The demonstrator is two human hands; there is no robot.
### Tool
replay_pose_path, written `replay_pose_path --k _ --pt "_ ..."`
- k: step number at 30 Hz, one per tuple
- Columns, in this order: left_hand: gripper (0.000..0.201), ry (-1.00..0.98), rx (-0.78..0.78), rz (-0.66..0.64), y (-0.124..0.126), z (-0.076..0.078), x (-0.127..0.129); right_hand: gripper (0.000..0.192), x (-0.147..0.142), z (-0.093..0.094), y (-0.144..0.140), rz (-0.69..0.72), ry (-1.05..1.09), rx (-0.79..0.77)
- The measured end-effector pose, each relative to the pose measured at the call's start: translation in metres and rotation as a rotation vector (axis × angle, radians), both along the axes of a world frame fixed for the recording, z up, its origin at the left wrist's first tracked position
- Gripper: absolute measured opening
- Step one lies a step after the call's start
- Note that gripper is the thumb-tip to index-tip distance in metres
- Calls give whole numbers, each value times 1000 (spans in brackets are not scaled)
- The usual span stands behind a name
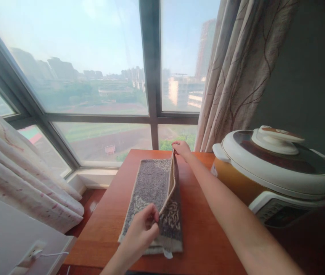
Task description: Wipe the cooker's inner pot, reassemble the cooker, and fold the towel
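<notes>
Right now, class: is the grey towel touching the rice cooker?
Apart. The head view shows bare red table and the right forearm between the grey towel and the rice cooker.

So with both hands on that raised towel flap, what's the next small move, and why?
Probably carry the flap across and lay it flat. The left hand pinches the near corner and the right hand the far corner of the grey towel, whose right half stands upright along the middle while the left half lies flat on the wooden table. The rice cooker sits clear.
</notes>
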State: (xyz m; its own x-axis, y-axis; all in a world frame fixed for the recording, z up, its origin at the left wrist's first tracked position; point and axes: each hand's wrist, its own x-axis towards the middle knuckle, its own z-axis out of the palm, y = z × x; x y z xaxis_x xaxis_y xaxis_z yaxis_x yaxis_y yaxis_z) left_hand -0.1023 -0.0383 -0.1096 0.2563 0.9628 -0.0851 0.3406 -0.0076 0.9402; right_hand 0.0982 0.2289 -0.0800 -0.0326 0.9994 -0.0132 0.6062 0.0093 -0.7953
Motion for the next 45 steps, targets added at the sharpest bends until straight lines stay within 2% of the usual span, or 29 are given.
replay_pose_path --k 2,4,7,10,14,18,27,32,35,39,41,45 --pt "9 -34 -16 111 -8 -8 -35 29 -32 4 4 65 63 55" --pt "12 37 1 211 -17 -18 -64 35 -61 1 3 162 98 99" --pt "12 281 27 220 -25 -28 -89 50 -89 -13 -8 314 73 123" --pt "7 514 51 157 -25 -29 -94 54 -96 -36 -30 406 -41 148" --pt "14 746 40 113 -18 -23 -84 51 -86 -68 -68 488 -223 217" --pt "24 803 20 73 -16 -24 -65 50 -63 -87 -95 479 -368 255" --pt "31 695 34 -119 -32 -24 9 49 24 -86 -122 402 -528 281" --pt "31 614 39 -196 -36 -24 29 44 60 -83 -139 287 -563 259" --pt "31 558 37 -205 -36 -25 30 33 60 -73 -128 224 -567 239" --pt "30 510 25 -175 -34 -28 26 35 34 -57 -87 171 -559 222" --pt "29 488 23 -184 -33 -30 24 38 17 -52 -64 200 -544 208" --pt "29 464 28 -190 -34 -33 21 32 -4 -50 -34 284 -536 129"
